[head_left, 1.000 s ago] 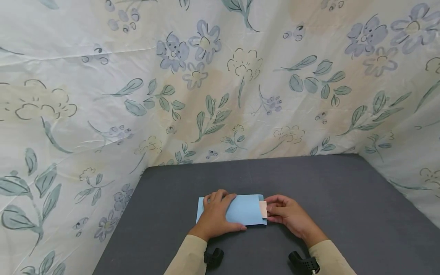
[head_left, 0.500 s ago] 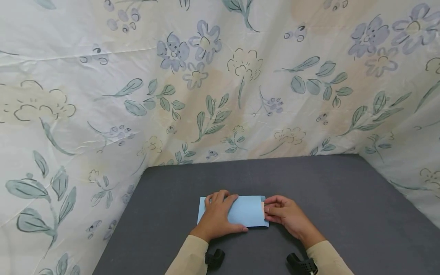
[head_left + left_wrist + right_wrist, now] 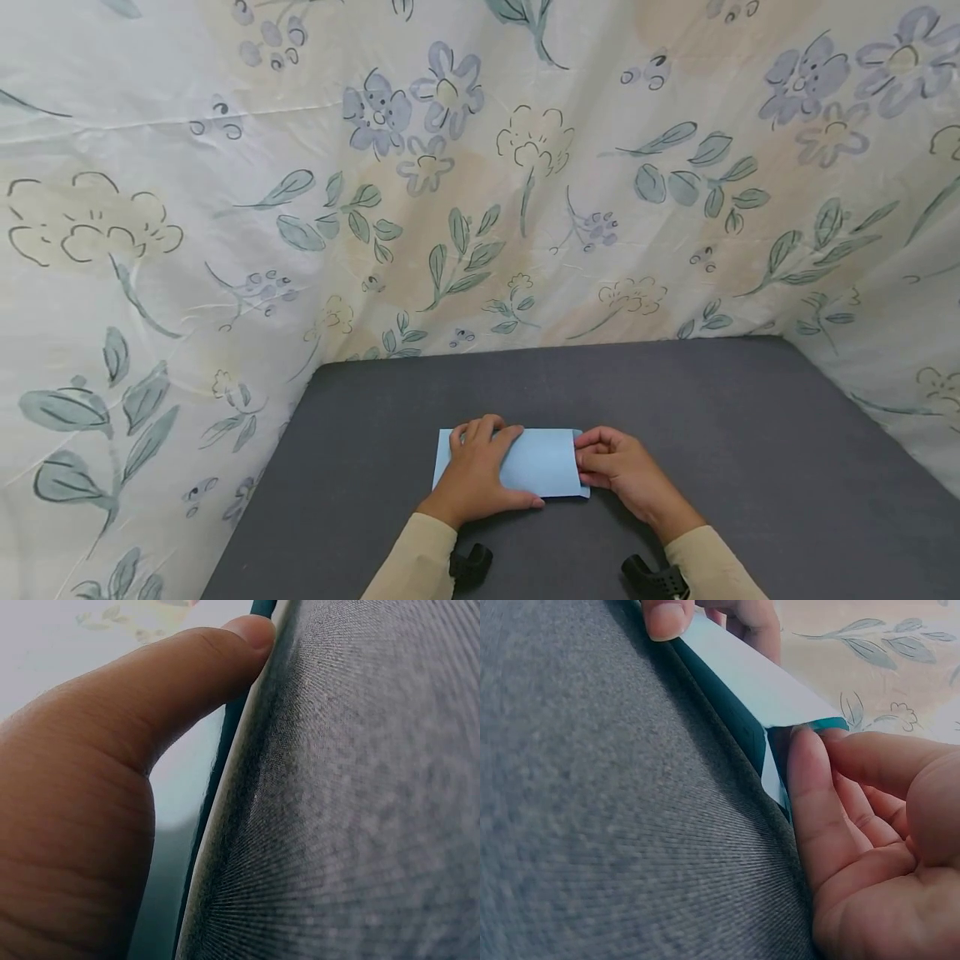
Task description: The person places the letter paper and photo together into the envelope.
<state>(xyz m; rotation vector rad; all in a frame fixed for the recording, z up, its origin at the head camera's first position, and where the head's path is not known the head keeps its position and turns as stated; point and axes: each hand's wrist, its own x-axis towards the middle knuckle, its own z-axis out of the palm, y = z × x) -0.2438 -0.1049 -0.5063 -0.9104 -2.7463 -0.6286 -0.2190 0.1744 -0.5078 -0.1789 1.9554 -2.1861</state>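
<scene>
A flat light-blue paper box (image 3: 543, 462) lies on the grey table, its open end to the right. Across its left part spreads my left hand (image 3: 474, 479), fingers bent over the far side and thumb along the near edge. In the left wrist view, that thumb (image 3: 202, 664) presses the box's side (image 3: 217, 772). My right hand (image 3: 622, 471) has its thumb and fingers drawn together in a pinch at the open end. Seen from the right wrist, the fingertips (image 3: 810, 754) reach into the opening beside a small folded flap (image 3: 771, 780). The pale piece between them is hidden inside.
Dark grey cloth covers the table (image 3: 375, 533). White fabric with a floral print (image 3: 480, 208) hangs behind it and along both sides. Black straps with small camera mounts (image 3: 471, 567) sit at both wrists, beside beige sleeves (image 3: 416, 558).
The pale piece that stuck out of the box's right end has slid left inside, out of sight. My right hand followed it left; the box and left hand shifted slightly right.
</scene>
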